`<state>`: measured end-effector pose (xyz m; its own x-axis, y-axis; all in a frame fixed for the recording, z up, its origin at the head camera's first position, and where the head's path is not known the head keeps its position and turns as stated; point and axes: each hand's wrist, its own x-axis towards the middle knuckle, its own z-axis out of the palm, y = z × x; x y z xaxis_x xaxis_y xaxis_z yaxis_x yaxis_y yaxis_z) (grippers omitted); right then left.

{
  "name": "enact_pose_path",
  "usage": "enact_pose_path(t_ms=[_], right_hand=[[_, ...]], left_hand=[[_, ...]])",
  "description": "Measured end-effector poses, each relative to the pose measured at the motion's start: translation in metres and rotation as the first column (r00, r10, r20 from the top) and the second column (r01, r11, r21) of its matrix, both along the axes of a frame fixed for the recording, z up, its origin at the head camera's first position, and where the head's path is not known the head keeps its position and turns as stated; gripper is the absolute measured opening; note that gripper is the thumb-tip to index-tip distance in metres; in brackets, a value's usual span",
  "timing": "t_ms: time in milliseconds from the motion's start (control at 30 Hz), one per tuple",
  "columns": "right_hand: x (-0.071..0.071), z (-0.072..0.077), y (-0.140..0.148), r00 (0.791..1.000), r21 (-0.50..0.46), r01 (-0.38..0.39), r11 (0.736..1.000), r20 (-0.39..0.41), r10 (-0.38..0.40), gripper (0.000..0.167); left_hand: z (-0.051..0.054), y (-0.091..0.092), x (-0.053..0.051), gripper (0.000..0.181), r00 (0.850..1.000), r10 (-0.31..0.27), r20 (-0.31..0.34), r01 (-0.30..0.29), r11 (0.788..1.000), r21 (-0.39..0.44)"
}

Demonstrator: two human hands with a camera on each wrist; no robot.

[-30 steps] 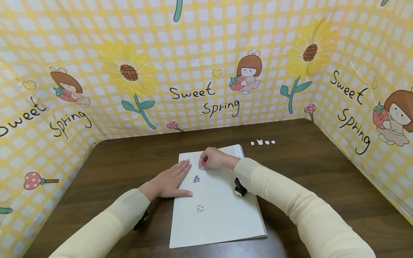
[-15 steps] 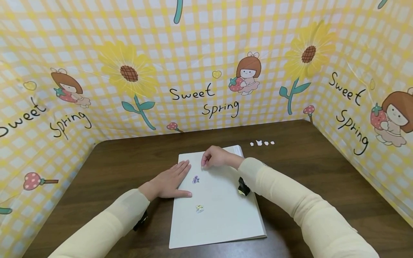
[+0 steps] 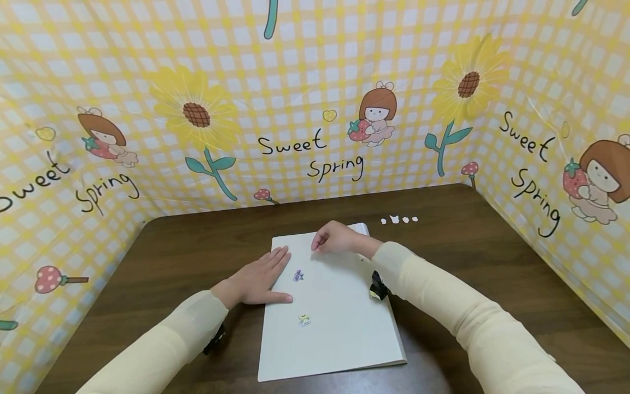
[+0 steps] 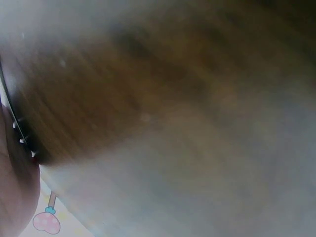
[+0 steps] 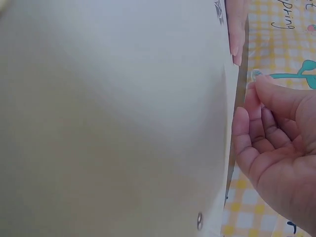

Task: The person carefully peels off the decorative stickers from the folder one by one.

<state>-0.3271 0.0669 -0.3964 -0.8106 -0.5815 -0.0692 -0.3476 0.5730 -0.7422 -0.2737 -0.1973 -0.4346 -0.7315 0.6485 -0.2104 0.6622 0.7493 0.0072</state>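
A white sheet or booklet [image 3: 334, 334] lies on the brown table. My left hand [image 3: 257, 278] rests flat with fingers spread on its left edge. Near those fingers is a small purple sticker [image 3: 298, 275], and lower down a yellow one [image 3: 304, 320]. Above the sheet's upper part, my right hand [image 3: 337, 238] pinches a small, partly clear sticker [image 5: 256, 74] between thumb and index finger, as the right wrist view shows. In that view the right hand [image 5: 281, 133] has its other fingers curled. The left wrist view is mostly blurred, with part of the left hand [image 4: 17, 192] at its edge.
Several small white pieces [image 3: 395, 219] lie in a row on the table [image 3: 443, 230], beyond the sheet's upper right corner. Yellow checked cloth [image 3: 290, 71] with printed flowers and figures hangs behind the table and along both sides.
My right hand has lifted a little from the sheet and moved slightly right and away from the purple sticker. The left hand has stayed in place.
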Motion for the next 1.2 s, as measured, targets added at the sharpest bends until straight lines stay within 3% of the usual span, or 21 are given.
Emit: enact_pose_path(t_ms=[367,767,1200], right_hand=[[0.000,0.003,0.022,0.996,-0.045,0.084,0.995,0.041,-0.082,0.009],[0.003,0.001,0.047,0.968,-0.157,0.236,0.959,0.123,-0.218,0.007],[0.003,-0.001,0.078,0.964,-0.242,0.257,0.936,0.137,-0.229,0.010]], left_hand=[[-0.003,-0.002,0.001,0.113,1.000,-0.004,-0.004,0.004,1.000,0.004],[-0.005,-0.005,0.002,0.112,1.000,-0.018,-0.015,0.019,1.000,0.021],[-0.004,-0.001,0.001,0.114,1.000,-0.014,-0.017,0.014,1.000,-0.001]])
